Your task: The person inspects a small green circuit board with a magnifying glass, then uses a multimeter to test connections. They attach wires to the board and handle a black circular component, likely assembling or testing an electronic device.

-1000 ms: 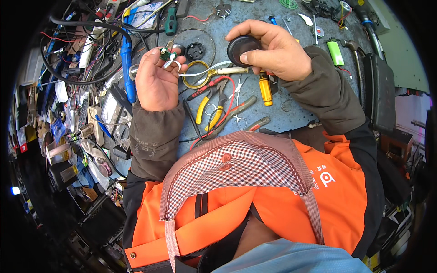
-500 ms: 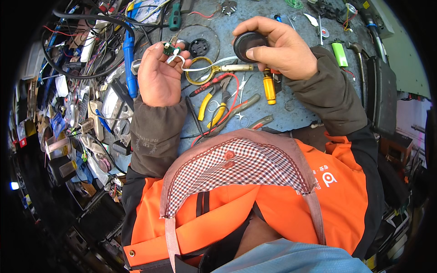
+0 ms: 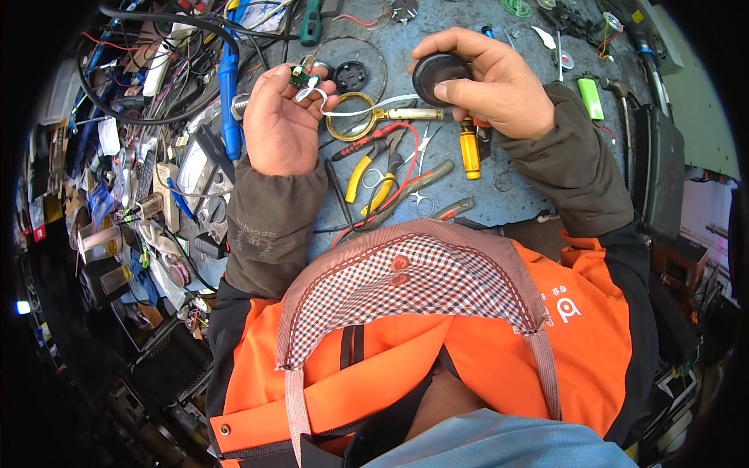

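Between the fingertips of my left hand (image 3: pixel 282 125) is a small green circuit board (image 3: pixel 303 78) with a white connector. A flat white cable (image 3: pixel 347 114) runs from the board toward the right. My right hand (image 3: pixel 495 86) grips a round black disc-shaped part (image 3: pixel 439 76), thumb on its face and fingers behind; the cable's right end reaches it. Below the cable lies a brass-rimmed magnifying glass (image 3: pixel 351 115) with a pale handle. Behind it rests a round black part with holes (image 3: pixel 350 76). A screwdriver with a yellow handle (image 3: pixel 469 152) lies just below my right hand.
Yellow-handled pliers (image 3: pixel 379 195), scissors (image 3: pixel 424 204) and a red probe lead (image 3: pixel 363 146) lie nearest my body. Tangled cables and a blue soldering-iron-like tool (image 3: pixel 228 105) crowd the left. A green battery pack (image 3: pixel 590 99) and a hammer (image 3: pixel 619 90) are at right.
The whole view has shifted slightly, so bench and hands appear a little to the right. Both hands keep their holds on the circuit board and the black disc; the disc is tilted slightly differently.
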{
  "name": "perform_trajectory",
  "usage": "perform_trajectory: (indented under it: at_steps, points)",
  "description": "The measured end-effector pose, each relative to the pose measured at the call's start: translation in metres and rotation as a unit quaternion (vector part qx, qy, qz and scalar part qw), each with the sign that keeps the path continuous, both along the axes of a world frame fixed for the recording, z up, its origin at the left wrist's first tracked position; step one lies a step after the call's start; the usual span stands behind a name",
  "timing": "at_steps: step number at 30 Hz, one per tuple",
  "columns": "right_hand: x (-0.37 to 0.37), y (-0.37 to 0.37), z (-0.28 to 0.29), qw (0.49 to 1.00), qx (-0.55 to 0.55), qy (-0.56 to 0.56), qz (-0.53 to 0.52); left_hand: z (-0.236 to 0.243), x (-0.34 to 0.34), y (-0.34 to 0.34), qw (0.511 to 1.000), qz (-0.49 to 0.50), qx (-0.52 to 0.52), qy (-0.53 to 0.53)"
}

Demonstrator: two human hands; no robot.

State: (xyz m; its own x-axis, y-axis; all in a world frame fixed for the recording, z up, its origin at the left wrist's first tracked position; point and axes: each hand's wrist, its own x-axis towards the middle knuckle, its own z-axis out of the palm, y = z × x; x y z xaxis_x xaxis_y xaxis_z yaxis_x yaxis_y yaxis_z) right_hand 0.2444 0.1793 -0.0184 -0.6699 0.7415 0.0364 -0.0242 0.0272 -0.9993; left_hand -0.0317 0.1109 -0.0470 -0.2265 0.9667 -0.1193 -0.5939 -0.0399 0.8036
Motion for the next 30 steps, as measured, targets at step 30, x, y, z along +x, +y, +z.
perform_trajectory:
  at_steps: [30]
  points:
    - [0.002,-0.001,0.009,0.999,-0.028,-0.009,0.018,0.001,0.002,-0.001,1.0,0.005,-0.019,0.014]
